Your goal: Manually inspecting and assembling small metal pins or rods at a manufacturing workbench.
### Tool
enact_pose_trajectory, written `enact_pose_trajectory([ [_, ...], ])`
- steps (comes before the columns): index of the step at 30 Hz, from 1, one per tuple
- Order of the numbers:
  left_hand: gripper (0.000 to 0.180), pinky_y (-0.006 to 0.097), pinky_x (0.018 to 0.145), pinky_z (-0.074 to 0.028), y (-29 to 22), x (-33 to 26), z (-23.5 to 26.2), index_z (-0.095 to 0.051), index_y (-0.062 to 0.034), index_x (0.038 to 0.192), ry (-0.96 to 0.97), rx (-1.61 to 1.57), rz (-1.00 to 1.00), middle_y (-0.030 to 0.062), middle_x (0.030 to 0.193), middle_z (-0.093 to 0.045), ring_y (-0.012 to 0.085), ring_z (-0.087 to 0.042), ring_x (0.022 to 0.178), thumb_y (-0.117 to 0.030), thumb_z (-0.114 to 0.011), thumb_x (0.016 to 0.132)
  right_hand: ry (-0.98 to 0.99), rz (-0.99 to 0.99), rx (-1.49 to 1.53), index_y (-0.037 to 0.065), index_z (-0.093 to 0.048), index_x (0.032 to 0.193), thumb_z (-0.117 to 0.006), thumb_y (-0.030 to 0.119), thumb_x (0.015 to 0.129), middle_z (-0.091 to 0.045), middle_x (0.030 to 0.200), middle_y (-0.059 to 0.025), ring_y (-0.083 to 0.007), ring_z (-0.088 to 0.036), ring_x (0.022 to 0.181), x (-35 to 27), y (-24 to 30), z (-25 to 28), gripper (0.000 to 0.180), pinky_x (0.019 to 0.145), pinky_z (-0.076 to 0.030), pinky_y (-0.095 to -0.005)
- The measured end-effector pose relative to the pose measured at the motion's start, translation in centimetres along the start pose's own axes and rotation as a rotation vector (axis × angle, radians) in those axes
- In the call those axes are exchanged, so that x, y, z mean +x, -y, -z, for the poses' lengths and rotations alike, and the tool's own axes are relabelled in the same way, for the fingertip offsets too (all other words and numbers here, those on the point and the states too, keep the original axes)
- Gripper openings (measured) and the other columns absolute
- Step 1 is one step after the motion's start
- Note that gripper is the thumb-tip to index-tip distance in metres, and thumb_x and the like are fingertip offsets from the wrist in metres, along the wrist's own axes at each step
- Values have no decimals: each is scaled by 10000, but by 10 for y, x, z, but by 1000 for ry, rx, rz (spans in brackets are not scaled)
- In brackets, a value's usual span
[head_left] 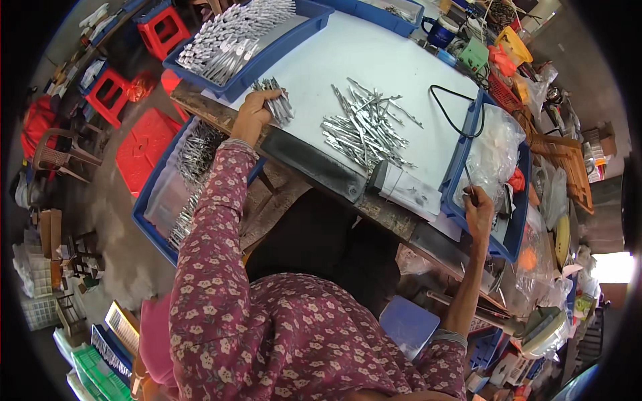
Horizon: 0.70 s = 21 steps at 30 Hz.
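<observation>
My left hand (253,115) is closed around a bundle of thin metal pieces (275,100) at the near left edge of the white table (374,60). A loose heap of the same metal pieces (366,127) lies in the middle of the table, to the right of that hand. My right hand (479,212) reaches into a blue tray (515,230) at the right and pinches a small thin item; what it is I cannot make out. Clear plastic bags (495,150) fill that tray.
A blue tray of stacked metal pieces (231,40) sits at the table's far left. Another blue bin of metal parts (177,180) stands below the table's left edge. Red plastic stools (107,93) stand on the floor at left. A black cable loop (451,110), a dark mug (440,30) and clutter line the far right.
</observation>
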<state>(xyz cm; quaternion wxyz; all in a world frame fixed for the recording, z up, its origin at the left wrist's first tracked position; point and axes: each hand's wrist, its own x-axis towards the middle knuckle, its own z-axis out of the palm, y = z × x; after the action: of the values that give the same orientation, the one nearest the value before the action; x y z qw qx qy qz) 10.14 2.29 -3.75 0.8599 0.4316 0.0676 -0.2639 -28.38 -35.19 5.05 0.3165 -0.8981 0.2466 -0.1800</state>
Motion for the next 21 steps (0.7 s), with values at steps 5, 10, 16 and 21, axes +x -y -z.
enact_pose_trajectory([
  [5,211,416,613,-528,-2,-28,-31,-566,65,923,11,4,-187,164,794,-609,291,-618,697,94,-591,715,-3,11,-7,26,-596,917,-542,30,787,-423,575,47,-40,-381,508,2,2,-1,140,452,-305,-216],
  [10,230,302,623,-518,15,-50,-51,-558,7,877,173,135,-431,80,765,-619,187,-615,667,119,-612,684,-1,-18,30,27,-595,909,-546,28,783,-418,573,48,-41,-373,506,3,-1,-3,135,453,-298,-214],
  [16,306,242,636,-504,34,-63,-56,-555,-19,950,225,219,-523,33,792,-613,107,-586,683,88,-659,683,4,4,18,24,-599,899,-547,30,785,-419,568,46,-39,-374,505,5,-6,-6,126,452,-295,-212],
  [21,337,230,660,-500,41,-62,-56,-549,-19,985,239,246,-559,23,820,-608,97,-583,710,68,-672,683,1,-6,19,20,-600,891,-545,27,785,-419,564,47,-35,-371,503,4,-4,-5,120,452,-293,-210],
])
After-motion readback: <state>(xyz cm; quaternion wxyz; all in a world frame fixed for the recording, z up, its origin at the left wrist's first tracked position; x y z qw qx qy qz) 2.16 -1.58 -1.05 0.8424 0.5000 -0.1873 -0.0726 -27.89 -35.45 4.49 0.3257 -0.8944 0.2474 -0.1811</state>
